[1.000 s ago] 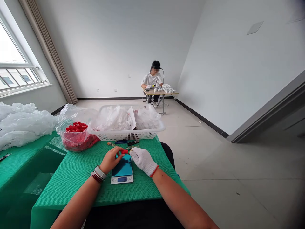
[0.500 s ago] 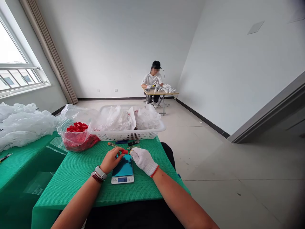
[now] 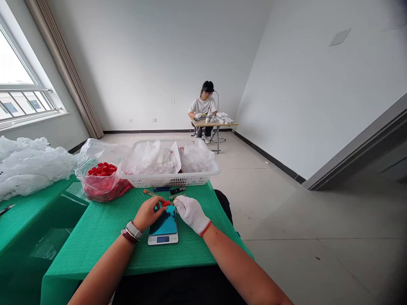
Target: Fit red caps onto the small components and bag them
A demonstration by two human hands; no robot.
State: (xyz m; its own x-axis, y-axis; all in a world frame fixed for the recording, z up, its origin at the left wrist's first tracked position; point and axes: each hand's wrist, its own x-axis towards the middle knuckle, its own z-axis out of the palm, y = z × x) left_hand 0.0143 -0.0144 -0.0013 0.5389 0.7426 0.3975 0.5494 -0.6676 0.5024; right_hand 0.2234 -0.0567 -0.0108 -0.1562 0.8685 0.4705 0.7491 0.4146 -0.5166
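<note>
My bare left hand pinches a small red plastic piece above the back of a digital scale. The scale has a shiny blue-green plate, and its display seems to read 0.0. Close to the red piece is my right hand, in a white knitted glove with a red cuff. Its fingers are closed together, with a tiny yellowish bit showing at the tips; what they hold is too small to name. Behind the hands lie a thin orange-ended tool and a black object.
A clear bag of red pieces stands beside a white basket holding clear plastic bags. More clear bags are heaped on the left table. A green cloth covers my table. Across the room, a person sits at another table.
The red piece has turned slightly in my left fingers, and its visible shape is shorter. My right hand stays almost in place beside it.
</note>
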